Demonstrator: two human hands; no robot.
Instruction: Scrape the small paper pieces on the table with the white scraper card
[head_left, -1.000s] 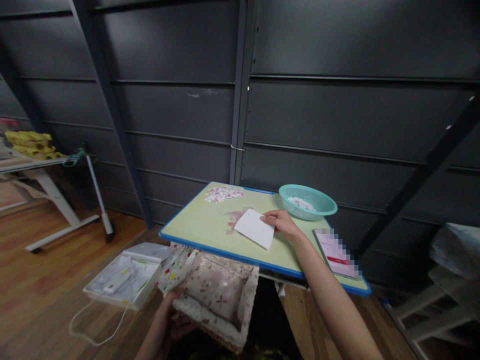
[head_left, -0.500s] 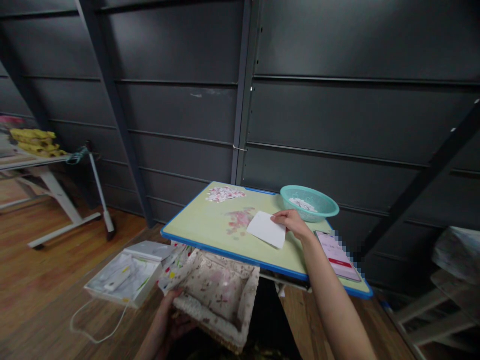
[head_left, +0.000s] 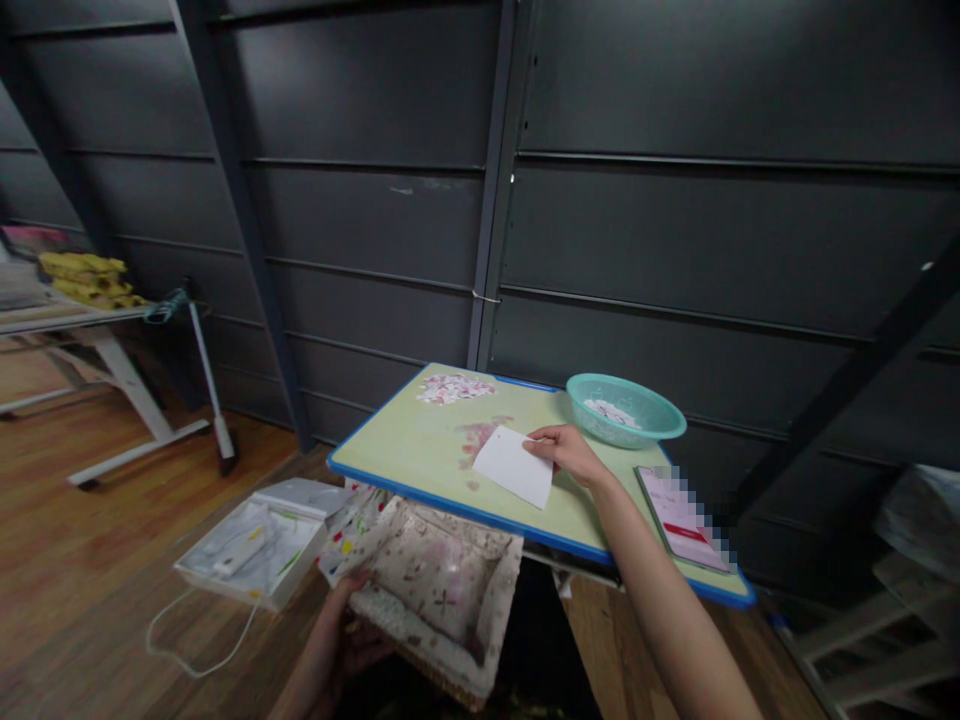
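In my right hand [head_left: 564,452] a white sheet of card or stiff paper [head_left: 516,467] is pinched by its right edge, low over the table top. It lies beside a reddish smear [head_left: 477,442] on the yellowish table [head_left: 397,440]. My left hand [head_left: 346,625] grips the near left rim of a fabric-lined basket [head_left: 442,575], tilted below the table's front edge; some of its fingers are hidden under the basket. A pile of small white and pink pieces [head_left: 454,388] sits at the table's far left.
A turquoise bowl [head_left: 652,415] holding white pieces stands at the far right of the table, and a phone or tablet [head_left: 682,525] lies nearer. An open white box [head_left: 255,545] with a cord is on the floor at left. A dark panelled wall [head_left: 375,230] rises behind.
My right hand has moved left across the table with the white sheet, toward the reddish smear. My left hand keeps its grip on the basket. The view has shifted slightly.
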